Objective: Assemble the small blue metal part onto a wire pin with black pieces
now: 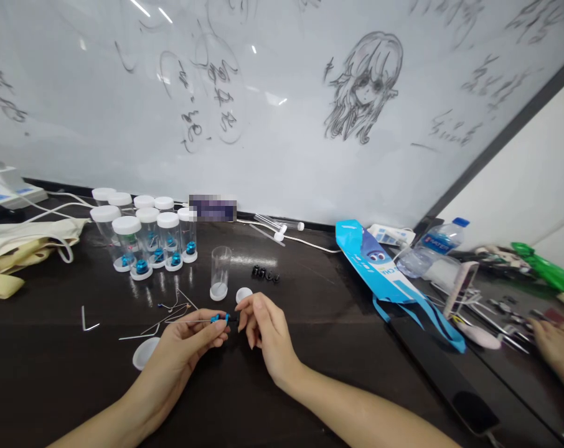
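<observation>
Between the thumb and fingers of my left hand (188,342) is a small blue metal part (220,318) with a thin rod sticking out to the left and a black piece (234,317) at its right end. My right hand (266,330) has curled fingers, their tips at the black piece; its exact grip is partly hidden. Just beyond the hands stands a clear uncapped tube (221,267) on a white base, with a white cap (243,294) beside it. Several small black parts (264,274) lie in a row to the right.
Several capped clear tubes (142,242) with blue parts stand at back left. Hex keys (89,322), thin wires (179,305) and a white lid (145,353) lie left. Rightward are a blue bag (370,261), a dark phone (450,379), a water bottle (436,246) and another person's hand (559,348).
</observation>
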Demonstrator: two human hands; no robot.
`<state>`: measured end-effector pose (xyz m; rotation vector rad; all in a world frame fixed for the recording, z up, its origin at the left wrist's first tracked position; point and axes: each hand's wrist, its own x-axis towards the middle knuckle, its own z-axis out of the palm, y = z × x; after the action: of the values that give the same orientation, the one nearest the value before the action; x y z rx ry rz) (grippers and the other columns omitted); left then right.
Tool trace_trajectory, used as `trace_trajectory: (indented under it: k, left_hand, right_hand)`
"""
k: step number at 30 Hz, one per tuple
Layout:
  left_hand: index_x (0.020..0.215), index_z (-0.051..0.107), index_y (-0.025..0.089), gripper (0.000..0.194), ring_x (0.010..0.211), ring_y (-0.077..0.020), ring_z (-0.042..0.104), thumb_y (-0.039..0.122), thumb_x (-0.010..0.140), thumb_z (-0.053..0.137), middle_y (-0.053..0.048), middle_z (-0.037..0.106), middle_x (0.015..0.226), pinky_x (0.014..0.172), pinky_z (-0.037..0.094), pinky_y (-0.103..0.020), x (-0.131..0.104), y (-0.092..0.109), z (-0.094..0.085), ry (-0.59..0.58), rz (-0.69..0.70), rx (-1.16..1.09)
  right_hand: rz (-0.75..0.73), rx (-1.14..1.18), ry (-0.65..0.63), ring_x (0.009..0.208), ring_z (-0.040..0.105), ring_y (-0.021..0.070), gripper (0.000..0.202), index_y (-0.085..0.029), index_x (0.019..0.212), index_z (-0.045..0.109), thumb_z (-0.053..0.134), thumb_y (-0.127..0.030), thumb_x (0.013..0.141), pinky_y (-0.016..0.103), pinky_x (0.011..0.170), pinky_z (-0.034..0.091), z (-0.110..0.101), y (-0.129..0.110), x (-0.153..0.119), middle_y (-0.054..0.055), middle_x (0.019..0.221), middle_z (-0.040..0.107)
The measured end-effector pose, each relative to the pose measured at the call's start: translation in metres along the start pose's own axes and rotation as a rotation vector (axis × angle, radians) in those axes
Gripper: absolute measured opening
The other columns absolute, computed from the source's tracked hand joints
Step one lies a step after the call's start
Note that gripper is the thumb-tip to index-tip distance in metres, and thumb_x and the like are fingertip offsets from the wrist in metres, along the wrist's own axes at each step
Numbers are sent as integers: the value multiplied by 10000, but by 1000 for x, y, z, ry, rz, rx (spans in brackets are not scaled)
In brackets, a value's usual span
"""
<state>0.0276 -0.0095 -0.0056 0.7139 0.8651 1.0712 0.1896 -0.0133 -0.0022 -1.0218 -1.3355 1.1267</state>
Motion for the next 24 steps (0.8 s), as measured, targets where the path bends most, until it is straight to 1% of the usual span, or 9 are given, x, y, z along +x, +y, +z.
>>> trace_trajectory:
  k: [7,10,15,19,24]
  left_hand:
    - [840,769,171,194,643,-102,628,235,671,842,-7,718,680,662,514,-165,0,0,0,-11,-2,-3]
    - [845,768,172,194,648,-101,632,232,676,840,-7,721,689,667,517,-166,0,-1,-2,-14,-4,0]
    - [841,768,181,180,644,-96,632,232,683,836,5,719,680,667,516,-162,0,-1,-1,-21,-7,-9]
    - [814,772,177,170,649,-101,638,232,670,844,-5,730,693,675,517,-165,1,0,0,-27,-16,-14]
    - [797,777,177,166,651,-102,643,233,658,850,-10,739,694,687,517,-162,1,0,-1,-42,-14,-9]
  right_hand:
    - [-19,-17,-24,442,403,55,439,-150,889,650,374,-472,1001,184,400,231,-1,-1,-1,0,676,550]
    - [-12,-6,-22,439,405,52,433,-148,875,647,375,-459,1005,181,402,237,-1,0,0,-2,667,555]
    - [-20,7,-2,426,398,48,400,-158,909,624,390,-470,997,178,397,237,0,-1,-1,-13,672,549]
    - [-17,-21,-11,440,407,54,444,-150,873,646,390,-494,990,181,398,239,0,-1,-1,0,679,555]
    - [-12,-15,-10,436,411,57,452,-146,859,641,384,-492,991,182,396,238,-1,0,0,3,663,559]
